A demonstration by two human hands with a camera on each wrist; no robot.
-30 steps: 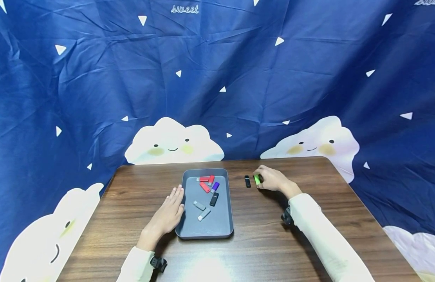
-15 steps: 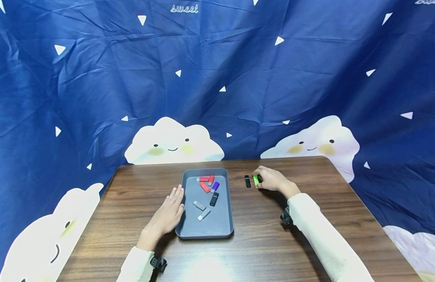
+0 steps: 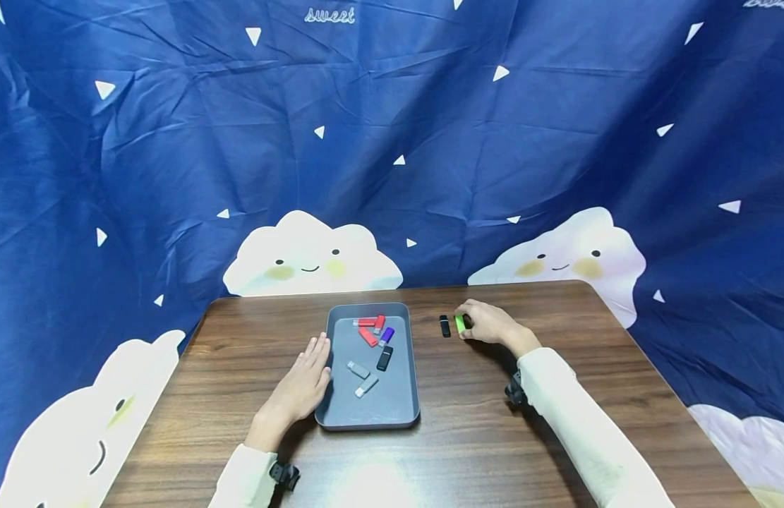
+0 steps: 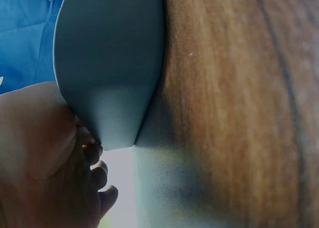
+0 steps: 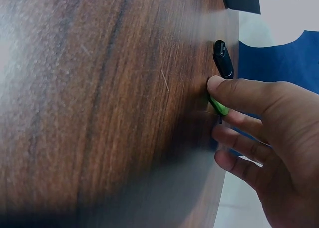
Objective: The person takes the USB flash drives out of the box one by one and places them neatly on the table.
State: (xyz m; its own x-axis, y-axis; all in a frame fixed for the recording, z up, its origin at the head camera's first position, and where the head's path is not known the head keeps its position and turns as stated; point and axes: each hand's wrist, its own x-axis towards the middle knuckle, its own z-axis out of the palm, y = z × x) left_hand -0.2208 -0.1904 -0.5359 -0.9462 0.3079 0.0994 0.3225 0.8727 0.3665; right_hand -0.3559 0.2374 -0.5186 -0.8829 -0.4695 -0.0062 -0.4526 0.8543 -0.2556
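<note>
Pinched the green flash drive [image 3: 459, 323] between thumb and fingers of the right hand [image 3: 487, 324], low on the table [image 3: 557, 423], towards its far edge and right of the middle. Lay just left of it, a black flash drive [image 3: 444, 325], close but not touching. Rested flat beside the grey tray [image 3: 392, 413], the left hand [image 3: 299, 391], fingers straight and together, touching the tray's left wall. Held in the tray: two red drives [image 3: 369, 331], a purple one [image 3: 387, 336], another black one [image 3: 384, 358] and two grey ones [image 3: 363, 377], scattered over the far half. Hung behind the table's far edge, a blue cloth with white clouds [image 3: 312, 257].
</note>
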